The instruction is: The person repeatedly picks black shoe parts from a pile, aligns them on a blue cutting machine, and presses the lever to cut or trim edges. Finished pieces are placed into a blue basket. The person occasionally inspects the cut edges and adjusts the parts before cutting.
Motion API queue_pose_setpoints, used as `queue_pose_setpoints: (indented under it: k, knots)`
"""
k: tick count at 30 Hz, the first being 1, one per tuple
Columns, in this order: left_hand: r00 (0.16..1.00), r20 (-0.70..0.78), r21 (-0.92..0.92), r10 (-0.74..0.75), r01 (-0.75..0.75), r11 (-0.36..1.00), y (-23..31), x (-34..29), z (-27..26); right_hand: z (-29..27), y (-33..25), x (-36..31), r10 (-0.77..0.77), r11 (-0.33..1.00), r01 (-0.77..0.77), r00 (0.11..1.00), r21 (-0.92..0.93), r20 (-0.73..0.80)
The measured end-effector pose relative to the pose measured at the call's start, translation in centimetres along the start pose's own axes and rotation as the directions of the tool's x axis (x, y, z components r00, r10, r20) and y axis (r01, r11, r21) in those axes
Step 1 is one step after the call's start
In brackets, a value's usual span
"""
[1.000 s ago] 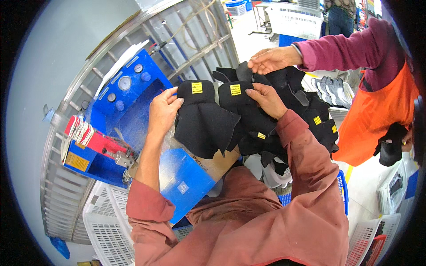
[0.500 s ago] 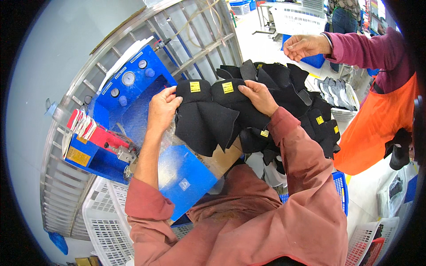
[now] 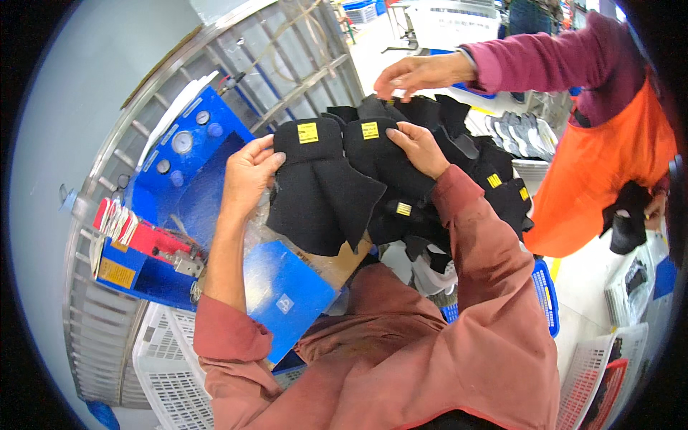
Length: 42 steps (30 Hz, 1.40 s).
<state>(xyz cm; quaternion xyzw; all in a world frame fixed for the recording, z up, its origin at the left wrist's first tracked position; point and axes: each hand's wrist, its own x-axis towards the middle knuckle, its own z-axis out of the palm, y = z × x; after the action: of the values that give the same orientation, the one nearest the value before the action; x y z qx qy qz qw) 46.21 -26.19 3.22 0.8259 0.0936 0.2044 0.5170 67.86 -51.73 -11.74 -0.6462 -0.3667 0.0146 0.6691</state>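
Between my hands hang two black fabric pieces side by side, each with a yellow label near its top edge. My left hand (image 3: 251, 175) pinches the outer edge of the left black fabric piece (image 3: 315, 197), thumb on the front. My right hand (image 3: 421, 149) grips the top corner of the right black fabric piece (image 3: 376, 154). Behind and to the right lies a pile of similar black pieces (image 3: 494, 158), several with yellow labels. A co-worker's hand (image 3: 419, 75) reaches over the back of this pile, fingertips close to it.
At left stands a blue machine (image 3: 161, 154) with round gauges, beside a red part (image 3: 136, 233) wound with white cord. A blue panel (image 3: 287, 287) is below my hands. White baskets (image 3: 168, 358) stand at lower left. The co-worker's orange apron (image 3: 595, 193) is at right.
The co-worker's hand has come left and down to the pile. My hands keep hold of the two pieces, and the whole view has shifted slightly.
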Motion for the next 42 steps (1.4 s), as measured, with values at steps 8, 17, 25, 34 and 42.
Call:
queue_pose_setpoints:
  k: [8,17,25,34,42]
  knots:
    - [0.99,0.138,-0.07,0.036,-0.026,0.997,2.8,1.4,5.6,-4.3,3.0,-2.9,0.036,0.958,-0.091,0.979,-0.27,-0.201]
    - [0.98,0.188,-0.238,0.059,-0.013,0.971,4.4,2.7,9.7,-4.7,3.4,-6.6,-0.019,0.772,-0.229,0.925,-0.593,-0.381]
    - [0.976,0.216,-0.222,0.001,0.048,0.974,1.6,-0.2,8.7,-9.2,-1.4,-12.8,-0.138,0.729,-0.122,0.938,-0.674,-0.318]
    - [0.897,0.394,-0.32,-0.201,0.34,0.884,-7.5,-11.5,9.5,-4.4,-6.9,-18.5,-0.195,0.512,0.091,0.981,-0.854,-0.012]
    - [0.855,0.426,-0.508,-0.296,0.497,0.703,-12.4,-19.3,9.2,-2.7,-1.2,-13.2,-0.082,0.261,0.146,0.988,-0.954,0.129]
